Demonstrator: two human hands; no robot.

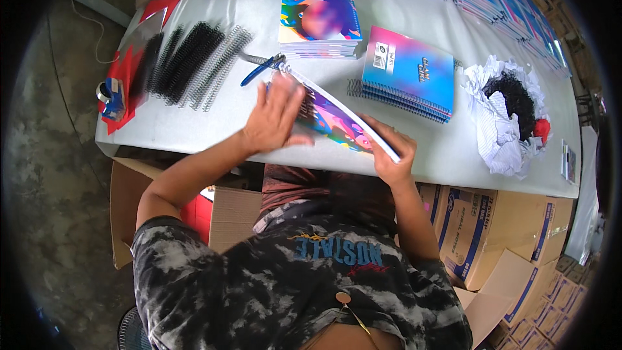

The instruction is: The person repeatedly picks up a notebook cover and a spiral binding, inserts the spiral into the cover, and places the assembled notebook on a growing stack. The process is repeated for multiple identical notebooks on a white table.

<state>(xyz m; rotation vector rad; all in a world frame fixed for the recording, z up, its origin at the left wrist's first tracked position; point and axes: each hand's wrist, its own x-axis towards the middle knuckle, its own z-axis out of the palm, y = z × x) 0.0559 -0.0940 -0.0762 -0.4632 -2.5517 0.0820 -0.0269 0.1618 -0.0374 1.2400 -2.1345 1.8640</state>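
Note:
A colourful notebook (334,118) stands on edge, tilted, near the table's front edge, its white page edges facing up. My right hand (392,150) grips its near right end, fingers and thumb closed around it. At the other end my left hand (278,111) is open, fingers stretched, flat by the cover and slightly blurred; whether it touches the cover I cannot tell. Just beyond those fingers lie blue-handled pliers (260,70). A stack of notebooks (319,16) stands behind. To the right sits another stack, blue and pink (409,71), with wire spirals sticking out along its edges.
Black spiral coils (184,61) lie left of the pliers, with red sheets (123,87) and a blue tape dispenser (113,99) beyond. Crumpled paper (489,133) holding black scraps (515,100) sits at the right. More notebooks line the back. Cardboard boxes (492,227) stand below the table.

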